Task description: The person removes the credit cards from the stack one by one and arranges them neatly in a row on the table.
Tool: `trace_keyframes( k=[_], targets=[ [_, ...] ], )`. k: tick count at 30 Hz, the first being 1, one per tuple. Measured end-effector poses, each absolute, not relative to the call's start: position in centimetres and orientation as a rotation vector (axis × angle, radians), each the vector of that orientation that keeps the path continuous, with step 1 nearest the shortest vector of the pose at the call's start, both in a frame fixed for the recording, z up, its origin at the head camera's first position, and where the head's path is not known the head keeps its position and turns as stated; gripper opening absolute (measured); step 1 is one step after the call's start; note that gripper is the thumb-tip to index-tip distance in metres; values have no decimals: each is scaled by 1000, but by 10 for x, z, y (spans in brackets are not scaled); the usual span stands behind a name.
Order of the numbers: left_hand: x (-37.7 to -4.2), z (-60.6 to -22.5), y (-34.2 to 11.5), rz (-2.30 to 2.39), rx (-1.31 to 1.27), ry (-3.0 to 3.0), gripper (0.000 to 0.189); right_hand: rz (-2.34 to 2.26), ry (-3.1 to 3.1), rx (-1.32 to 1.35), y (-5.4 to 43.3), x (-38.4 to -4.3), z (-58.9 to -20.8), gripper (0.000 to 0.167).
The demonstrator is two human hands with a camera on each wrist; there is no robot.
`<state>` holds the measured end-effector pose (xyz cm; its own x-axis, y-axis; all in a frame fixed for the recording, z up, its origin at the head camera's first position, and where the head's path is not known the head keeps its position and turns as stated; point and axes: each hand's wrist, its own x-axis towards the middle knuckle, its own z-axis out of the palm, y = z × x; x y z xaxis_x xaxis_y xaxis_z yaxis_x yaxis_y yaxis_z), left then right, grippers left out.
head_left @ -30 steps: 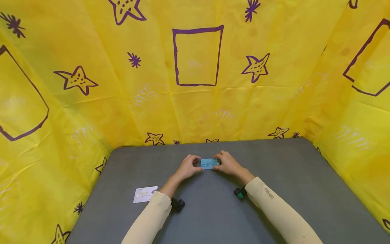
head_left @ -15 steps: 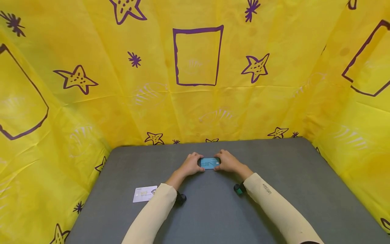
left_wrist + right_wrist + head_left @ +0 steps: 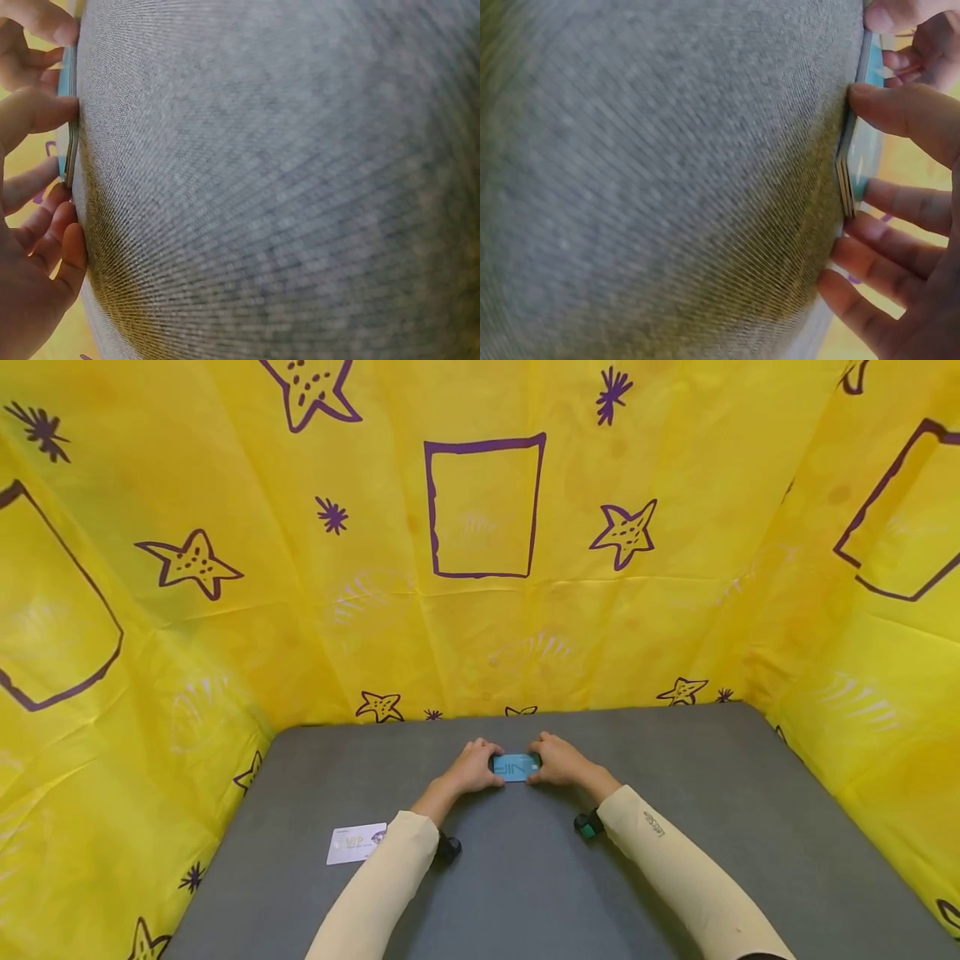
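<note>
A small stack of blue cards [image 3: 514,768] lies flat at the far middle of the grey table, its layered edge visible in the right wrist view. My left hand [image 3: 472,768] holds the left end of this stack between thumb and fingers. At the opposite end, my right hand [image 3: 562,763] does the same, thumb on the near edge [image 3: 847,150] and fingers reaching the far side. In the left wrist view the stack [image 3: 69,142] shows side-on, close against the table surface. The stack's ends are partly covered by fingers.
A white card marked VIP [image 3: 348,845] lies on the grey table [image 3: 517,885] left of my left forearm, whose sleeve overlaps its right end. Yellow cloth [image 3: 480,635] with purple star drawings rises behind the table and along both sides.
My left hand has shifted slightly right and closer around the stack's left end. My right hand and the stack are nearly where they were. The head view has tilted a little.
</note>
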<state>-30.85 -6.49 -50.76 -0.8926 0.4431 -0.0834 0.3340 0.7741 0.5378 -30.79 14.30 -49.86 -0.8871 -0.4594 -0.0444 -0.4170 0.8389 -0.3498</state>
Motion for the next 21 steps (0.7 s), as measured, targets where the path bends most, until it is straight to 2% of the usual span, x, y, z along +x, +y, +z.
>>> trace_keyframes(
  k=[21],
  targets=[
    [-310, -509, -67, 833, 606, 2738, 51, -504, 2850, -696, 144, -312, -497, 50]
  ],
)
